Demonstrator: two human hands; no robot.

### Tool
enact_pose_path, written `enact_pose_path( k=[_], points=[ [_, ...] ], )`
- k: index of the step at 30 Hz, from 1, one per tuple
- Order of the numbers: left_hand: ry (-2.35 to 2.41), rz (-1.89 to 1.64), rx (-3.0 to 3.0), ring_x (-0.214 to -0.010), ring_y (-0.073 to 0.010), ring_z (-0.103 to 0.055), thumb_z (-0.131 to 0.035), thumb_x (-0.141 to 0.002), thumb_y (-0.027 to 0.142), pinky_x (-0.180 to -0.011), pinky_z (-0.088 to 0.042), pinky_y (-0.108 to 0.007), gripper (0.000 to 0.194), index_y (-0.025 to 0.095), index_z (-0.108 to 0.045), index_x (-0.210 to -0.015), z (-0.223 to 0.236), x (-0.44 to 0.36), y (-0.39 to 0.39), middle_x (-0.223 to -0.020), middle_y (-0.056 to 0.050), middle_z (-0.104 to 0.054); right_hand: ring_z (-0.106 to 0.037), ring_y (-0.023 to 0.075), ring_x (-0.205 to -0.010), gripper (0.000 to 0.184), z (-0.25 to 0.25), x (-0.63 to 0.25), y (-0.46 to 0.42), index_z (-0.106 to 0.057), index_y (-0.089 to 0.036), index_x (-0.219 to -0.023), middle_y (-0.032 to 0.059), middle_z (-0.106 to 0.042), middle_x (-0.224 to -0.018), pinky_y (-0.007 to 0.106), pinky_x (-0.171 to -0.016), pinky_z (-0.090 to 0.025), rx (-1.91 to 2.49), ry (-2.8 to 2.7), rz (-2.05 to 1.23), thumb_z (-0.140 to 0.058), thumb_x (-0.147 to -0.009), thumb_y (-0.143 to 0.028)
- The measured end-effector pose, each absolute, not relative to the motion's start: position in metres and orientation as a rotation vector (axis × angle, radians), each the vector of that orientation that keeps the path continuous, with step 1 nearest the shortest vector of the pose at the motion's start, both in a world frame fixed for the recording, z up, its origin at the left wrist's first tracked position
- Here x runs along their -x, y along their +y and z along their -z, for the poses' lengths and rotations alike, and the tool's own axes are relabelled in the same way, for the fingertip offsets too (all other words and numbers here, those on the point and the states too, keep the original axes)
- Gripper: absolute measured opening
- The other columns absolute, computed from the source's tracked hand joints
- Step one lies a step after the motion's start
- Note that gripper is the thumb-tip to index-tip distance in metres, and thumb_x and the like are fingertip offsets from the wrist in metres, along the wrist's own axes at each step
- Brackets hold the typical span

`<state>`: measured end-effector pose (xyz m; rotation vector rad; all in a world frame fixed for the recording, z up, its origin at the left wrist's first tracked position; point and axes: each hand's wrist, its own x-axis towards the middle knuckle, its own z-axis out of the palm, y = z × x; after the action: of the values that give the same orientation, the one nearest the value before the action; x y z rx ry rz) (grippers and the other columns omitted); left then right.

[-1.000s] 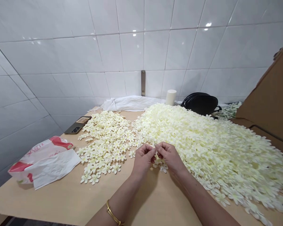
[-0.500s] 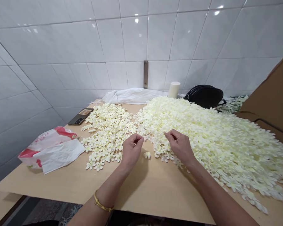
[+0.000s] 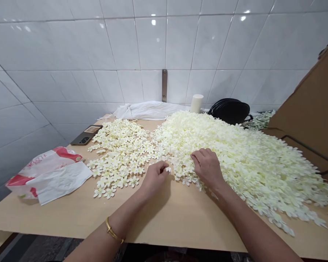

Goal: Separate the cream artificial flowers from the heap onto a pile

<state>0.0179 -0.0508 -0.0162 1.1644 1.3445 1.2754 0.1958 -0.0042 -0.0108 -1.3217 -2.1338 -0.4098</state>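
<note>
Two bare hands are over the middle of the desk [image 3: 180, 222] in my head view, apart from each other. I see the left hand [image 3: 154, 178] with thumb and forefinger pinched together on one flower [image 3: 168, 169]; only a small white bit of it shows past the fingertips. The right hand [image 3: 207, 168] is curled over the near-left fringe of the large heap [image 3: 248, 163], and I cannot tell whether its fingers are clamped on a bloom. A gold bangle [image 3: 112, 231] rings the left wrist.

The loose flowers are cream-white with pale yellow-green centres and separate rounded petals. The large heap spreads thickly toward the desk's right edge; a thinner small heap [image 3: 123, 142] lies left of it, its blooms flatter and easier for me to pick out.

Toward the left edge lies a red-and-white packet [image 3: 47, 163], a white tissue [image 3: 64, 180] over its front; I cannot see inside. A phone [image 3: 86, 135] lies near the far-left corner. Along the far edge I find white cloth [image 3: 150, 110], a white cylinder [image 3: 196, 103] and a rounded black pouch [image 3: 229, 110], its contents hidden. Brown cardboard [image 3: 308, 109] rises at the right.
</note>
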Motion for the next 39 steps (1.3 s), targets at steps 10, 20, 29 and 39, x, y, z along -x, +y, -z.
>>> enact_pose_path(
  k=[10, 20, 29, 39],
  points=[
    [1.089, -1.291, -0.876, -0.039, -0.0058, -0.043, -0.063, -0.055, 0.021, -0.042, -0.032, -0.019, 0.015, 0.015, -0.049, -0.054, -0.009, -0.048, -0.016, -0.047, 0.001, -0.053, -0.038, 0.0117, -0.048, 0.035, -0.007, -0.191, -0.001, -0.038, -0.020, -0.052, -0.0021, -0.043, -0.047, 0.025, -0.051, -0.027, 1.294, -1.889, -0.138, -0.043, -0.082, -0.036],
    [1.115, -1.350, -0.875, -0.040, -0.0052, -0.041, -0.062, -0.055, 0.024, -0.041, -0.030, -0.018, 0.014, 0.015, -0.052, -0.058, 0.004, -0.057, -0.009, -0.047, 0.004, -0.049, -0.043, 0.0132, -0.051, 0.027, -0.016, -0.197, 0.012, -0.049, -0.020, -0.056, -0.0021, -0.045, -0.050, 0.025, -0.051, -0.030, 1.279, -1.799, -0.404, -0.044, -0.080, -0.032],
    [1.140, -1.433, -0.899, -0.043, -0.0060, -0.041, -0.061, -0.057, 0.022, -0.045, -0.033, -0.019, 0.010, 0.016, -0.053, -0.057, 0.008, -0.053, -0.009, -0.047, 0.005, -0.046, -0.047, 0.0203, -0.075, 0.019, -0.010, -0.192, 0.021, -0.057, -0.018, -0.069, 0.0078, -0.056, -0.076, 0.032, -0.068, -0.035, 1.269, -1.990, 0.223, -0.044, -0.082, -0.022],
    [1.068, -1.429, -1.033, -0.039, -0.0049, -0.036, -0.063, -0.064, 0.030, -0.041, -0.028, -0.018, 0.022, 0.016, -0.050, -0.053, 0.011, -0.057, -0.009, -0.042, 0.005, -0.042, -0.052, 0.0163, -0.070, 0.014, -0.007, -0.172, 0.002, -0.056, -0.018, -0.086, 0.0057, -0.057, -0.080, 0.028, -0.061, -0.042, 1.019, -1.887, -0.375, -0.050, -0.080, -0.029]
  ],
)
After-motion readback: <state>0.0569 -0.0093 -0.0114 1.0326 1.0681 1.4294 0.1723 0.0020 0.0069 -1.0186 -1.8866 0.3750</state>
